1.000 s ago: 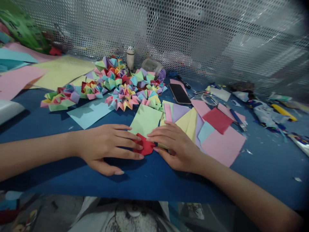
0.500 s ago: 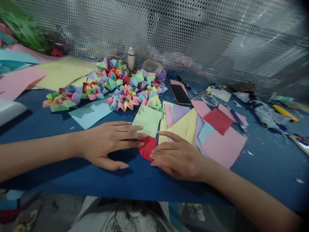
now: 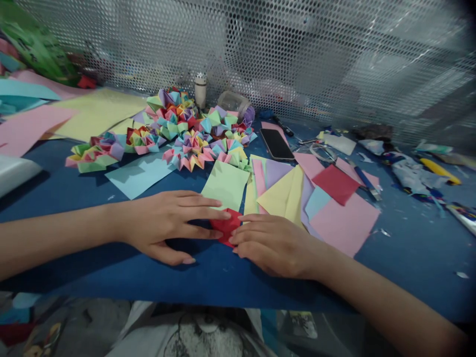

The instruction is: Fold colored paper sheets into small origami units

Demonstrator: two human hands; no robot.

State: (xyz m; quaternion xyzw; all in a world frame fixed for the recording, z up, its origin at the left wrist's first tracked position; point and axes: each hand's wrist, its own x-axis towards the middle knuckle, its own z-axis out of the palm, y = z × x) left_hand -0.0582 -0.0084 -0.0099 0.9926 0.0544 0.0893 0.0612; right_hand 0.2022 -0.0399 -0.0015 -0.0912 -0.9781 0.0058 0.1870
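Note:
A small folded piece of red origami paper [image 3: 225,228] lies on the blue table between my hands. My left hand [image 3: 167,224] is laid out flat, its fingers apart, with the tips pressing on the paper's left side and the thumb resting on the table. At the paper's right edge, my right hand [image 3: 278,243] is closed, fingers together and bent onto it; its thumb is mostly hidden. Just beyond the red paper lies a light green sheet [image 3: 226,184]. To the right, a yellow folded sheet [image 3: 284,196] tops a stack of colored papers.
Several folded multicolored paper pieces [image 3: 191,148] cluster behind my hands, near a tipped clear jar [image 3: 233,103] and a white bottle [image 3: 201,90]. A phone [image 3: 276,144], a blue cutter [image 3: 366,182] and scraps lie right. A perforated metal panel [image 3: 260,59] borders the back.
My left fingers have shifted slightly right over the red paper. My right index finger, lifted and apart before, has come down beside the other fingers at the paper's edge.

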